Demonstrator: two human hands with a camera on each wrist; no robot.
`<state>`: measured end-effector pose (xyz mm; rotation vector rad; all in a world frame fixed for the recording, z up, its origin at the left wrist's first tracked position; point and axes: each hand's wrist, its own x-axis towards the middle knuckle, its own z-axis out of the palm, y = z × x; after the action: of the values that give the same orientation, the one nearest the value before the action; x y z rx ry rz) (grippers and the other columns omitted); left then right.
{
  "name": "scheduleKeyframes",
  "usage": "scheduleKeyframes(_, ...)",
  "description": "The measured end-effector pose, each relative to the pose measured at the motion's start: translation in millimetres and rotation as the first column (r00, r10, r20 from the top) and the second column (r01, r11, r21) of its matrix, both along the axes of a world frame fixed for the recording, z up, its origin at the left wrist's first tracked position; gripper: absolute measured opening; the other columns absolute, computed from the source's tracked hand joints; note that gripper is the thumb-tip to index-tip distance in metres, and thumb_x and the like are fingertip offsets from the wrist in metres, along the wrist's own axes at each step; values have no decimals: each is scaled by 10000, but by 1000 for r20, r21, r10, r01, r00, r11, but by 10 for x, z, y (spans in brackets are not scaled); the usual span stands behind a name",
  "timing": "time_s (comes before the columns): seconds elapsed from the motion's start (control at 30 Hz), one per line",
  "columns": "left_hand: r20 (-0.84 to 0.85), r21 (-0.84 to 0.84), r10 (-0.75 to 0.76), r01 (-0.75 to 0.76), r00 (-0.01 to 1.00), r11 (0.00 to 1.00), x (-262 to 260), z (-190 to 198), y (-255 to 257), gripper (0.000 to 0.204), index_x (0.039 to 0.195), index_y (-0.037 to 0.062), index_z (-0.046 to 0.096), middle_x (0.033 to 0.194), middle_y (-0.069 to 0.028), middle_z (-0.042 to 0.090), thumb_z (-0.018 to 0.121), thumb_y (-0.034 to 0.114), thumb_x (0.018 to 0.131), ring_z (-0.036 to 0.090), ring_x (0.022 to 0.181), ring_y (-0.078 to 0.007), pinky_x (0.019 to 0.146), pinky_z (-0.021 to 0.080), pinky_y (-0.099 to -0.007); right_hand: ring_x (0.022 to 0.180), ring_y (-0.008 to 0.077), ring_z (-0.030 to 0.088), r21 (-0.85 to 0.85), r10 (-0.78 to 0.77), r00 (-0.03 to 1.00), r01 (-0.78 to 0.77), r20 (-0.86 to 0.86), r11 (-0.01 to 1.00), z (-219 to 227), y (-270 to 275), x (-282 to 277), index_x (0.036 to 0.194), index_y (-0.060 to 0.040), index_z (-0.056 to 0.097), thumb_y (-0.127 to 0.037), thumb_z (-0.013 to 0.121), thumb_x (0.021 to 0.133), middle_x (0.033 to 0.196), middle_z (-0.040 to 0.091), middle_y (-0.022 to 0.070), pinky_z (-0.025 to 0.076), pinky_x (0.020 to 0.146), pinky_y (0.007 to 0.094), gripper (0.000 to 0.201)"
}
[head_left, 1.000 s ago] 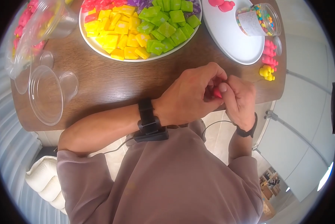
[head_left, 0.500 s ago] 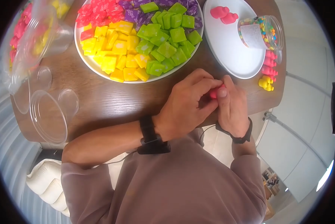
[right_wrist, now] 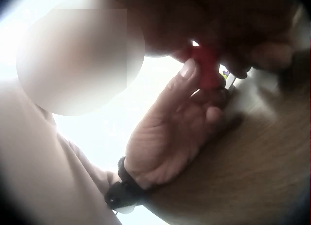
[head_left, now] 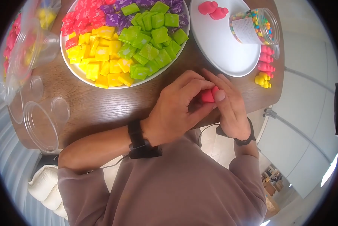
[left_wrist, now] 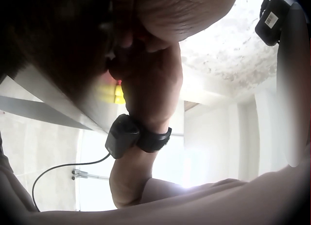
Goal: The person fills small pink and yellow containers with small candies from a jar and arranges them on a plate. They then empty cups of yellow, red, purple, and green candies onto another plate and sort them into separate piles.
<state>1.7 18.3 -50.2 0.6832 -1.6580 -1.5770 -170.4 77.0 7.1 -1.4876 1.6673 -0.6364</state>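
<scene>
Both hands meet over the table's near edge around a small pink piece (head_left: 207,96), bright and smooth, partly covered by fingers. My left hand (head_left: 172,103) pinches it between thumb and curled fingers. From the other side my right hand (head_left: 231,107) holds it, the thumb pressed on its end and the fingers stretched out behind. In the right wrist view the pink piece (right_wrist: 206,67) looks dark red between fingertips. The left wrist view is dark around the fingers and hides it. Two similar pink pieces (head_left: 213,10) lie on the white oval plate (head_left: 229,62).
A round plate (head_left: 123,87) holds wrapped squares in pink, yellow, green and purple. A clear jar (head_left: 253,26) of colourful bits lies on the oval plate's right side. Beside it stand several pink figures (head_left: 266,58) and yellow ones (head_left: 263,80). Clear plastic cups (head_left: 41,126) lie at left.
The right hand's fingers have straightened out, and more of the pink piece shows between the hands. The head view has shifted, so the plates sit lower and further left than before.
</scene>
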Motion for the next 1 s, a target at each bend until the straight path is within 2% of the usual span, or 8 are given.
scheduleKeyframes(0.1, -1, 143, -37, 37, 999, 989, 7, 27, 8, 341, 1116, 8, 663, 1044, -90, 645, 813, 10, 810, 658, 888, -171, 751, 544, -279, 810, 227, 547, -19, 51, 998, -50, 23, 999, -40, 19, -72, 1374, 126, 523, -246, 483, 1063, 919, 522, 121, 464, 746, 331, 487)
scheduleKeyframes(0.23, -4, 178, -89, 89, 996, 980, 20, -10, 3, 326, 1119, 4, 659, 1059, -78, 650, 807, 9, 828, 655, 916, -140, 762, 545, -257, 845, 187, 555, 62, 64, 989, -73, 135, 995, 53, -17, -188, 1348, 94, 579, -154, 556, 1031, 953, 549, 101, 460, 731, 303, 403)
scheduleKeyframes(0.33, -56, 210, -92, 102, 994, 972, 23, -28, -5, 330, 1128, 5, 663, 1058, -73, 652, 806, 4, 831, 652, 920, -126, 765, 543, -249, 882, 137, 574, 104, -68, 920, 30, 386, 994, 92, -25, -252, 1281, 25, 677, 22, 693, 906, 994, 604, 76, 470, 738, 260, 375)
scheduleKeyframes(0.43, -122, 189, -128, 150, 984, 970, 21, -62, -16, 322, 1149, 3, 666, 1064, -78, 657, 789, -4, 852, 648, 929, -119, 765, 540, -237, 850, 141, 609, 53, -36, 886, 12, 462, 999, 38, -34, -365, 1225, 16, 712, 42, 759, 842, 966, 642, 82, 489, 737, 259, 387)
scheduleKeyframes(0.53, -169, 250, -130, 170, 977, 953, 25, -37, -25, 272, 1167, -8, 666, 1043, -75, 676, 748, 18, 909, 647, 878, -105, 743, 535, -232, 842, 161, 653, -23, -13, 922, 23, 388, 999, 28, -49, -324, 1163, 13, 738, 53, 818, 770, 974, 682, 100, 513, 743, 267, 403)
scheduleKeyframes(0.6, -197, 579, -153, 241, 968, 779, 48, 61, -22, 224, 1180, -20, 644, 1013, -71, 694, 689, 46, 971, 650, 807, -96, 698, 537, -231, 859, 172, 668, -83, 28, 935, 1, 354, 997, 31, -60, -313, 1140, 12, 743, 55, 830, 752, 995, 691, 111, 522, 742, 275, 400)
scheduleKeyframes(0.8, -265, 722, -96, 263, 960, 639, 54, 152, -82, 193, 1166, -14, 605, 980, -68, 699, 630, 114, 1023, 651, 751, -91, 623, 540, -231, 874, 196, 694, -269, 103, 967, -37, 233, 962, 7, -79, -269, 1052, 4, 751, 33, 864, 717, 991, 706, 133, 544, 723, 293, 354)
scheduleKeyframes(1.0, -291, 695, -89, 275, 953, 664, 56, 116, -85, 148, 1116, 3, 628, 955, -62, 699, 626, 122, 1028, 622, 713, -82, 599, 507, -215, 764, 184, 696, -262, 65, 984, -19, 168, 965, 9, -101, -212, 952, 8, 722, 2, 880, 729, 873, 703, 113, 541, 653, 290, 274)
